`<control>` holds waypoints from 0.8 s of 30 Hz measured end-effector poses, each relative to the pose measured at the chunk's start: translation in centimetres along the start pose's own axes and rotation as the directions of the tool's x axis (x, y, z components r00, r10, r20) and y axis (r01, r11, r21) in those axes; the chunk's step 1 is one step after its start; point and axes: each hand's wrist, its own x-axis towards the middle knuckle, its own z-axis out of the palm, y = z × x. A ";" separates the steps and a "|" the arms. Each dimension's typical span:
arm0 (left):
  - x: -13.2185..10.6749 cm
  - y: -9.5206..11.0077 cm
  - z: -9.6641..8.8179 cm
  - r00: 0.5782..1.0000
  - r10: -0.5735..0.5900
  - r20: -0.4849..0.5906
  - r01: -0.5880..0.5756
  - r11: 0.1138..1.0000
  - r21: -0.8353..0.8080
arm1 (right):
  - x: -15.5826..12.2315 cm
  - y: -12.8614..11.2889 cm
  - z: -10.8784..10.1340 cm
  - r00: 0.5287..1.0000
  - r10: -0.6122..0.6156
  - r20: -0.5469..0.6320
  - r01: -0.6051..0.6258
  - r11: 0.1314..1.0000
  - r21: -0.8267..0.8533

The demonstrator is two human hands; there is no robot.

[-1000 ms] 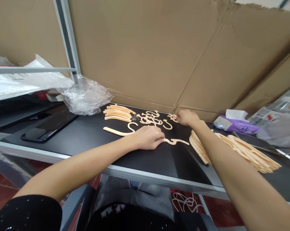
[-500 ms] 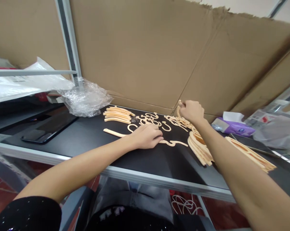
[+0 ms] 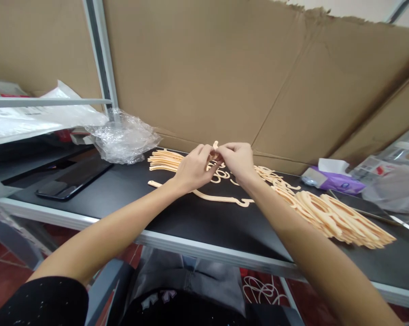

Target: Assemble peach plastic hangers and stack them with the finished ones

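Note:
My left hand [image 3: 196, 168] and my right hand [image 3: 239, 161] meet above the middle of the table, both pinching a small cream plastic hook [image 3: 216, 144]. Only its tip shows clearly, since fingers cover the rest. Below the hands lies a long cream hanger piece [image 3: 218, 198] with a curved notch at its right end. Several loose cream hooks [image 3: 219, 177] are on the table just beneath my fingers, partly hidden. A pile of cream pieces [image 3: 270, 174] is beyond my right wrist.
Stacked hanger pieces [image 3: 164, 160] lie at the left, and more stacks [image 3: 347, 219] at the right. A black phone-like slab [image 3: 72, 181], crumpled clear plastic [image 3: 125, 138] and a purple tissue pack [image 3: 340, 180] sit around. A cardboard wall [image 3: 191, 81] stands behind the table.
My right hand has come left from the right-hand pile with a hook. My left hand has lifted off the long hanger piece and joined it. The right stacks show more fully.

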 end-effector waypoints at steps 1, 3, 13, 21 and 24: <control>0.1 -0.2 -0.1 1.000 0.004 -0.009 -0.004 1.000 0.007 | -0.1 0.2 0.4 1.000 0.016 0.002 -0.016 0.998 0.068; 0.1 -0.7 -0.2 1.000 0.025 0.000 -0.025 0.999 0.025 | -0.3 0.8 1.0 0.998 0.057 0.000 -0.056 0.981 0.186; 0.5 -1.3 -1.3 0.990 0.129 0.051 -0.133 0.987 0.084 | -1.5 1.4 0.7 0.990 0.101 0.099 -0.134 0.895 0.425; 1.0 -1.6 -2.2 0.982 0.150 0.118 -0.155 0.987 0.039 | -1.1 2.4 0.6 0.989 0.045 0.141 -0.101 0.902 0.420; 1.5 -2.1 -3.4 0.979 0.133 0.154 -0.142 0.989 0.047 | -1.3 2.5 0.9 0.987 0.004 0.162 -0.061 0.935 0.349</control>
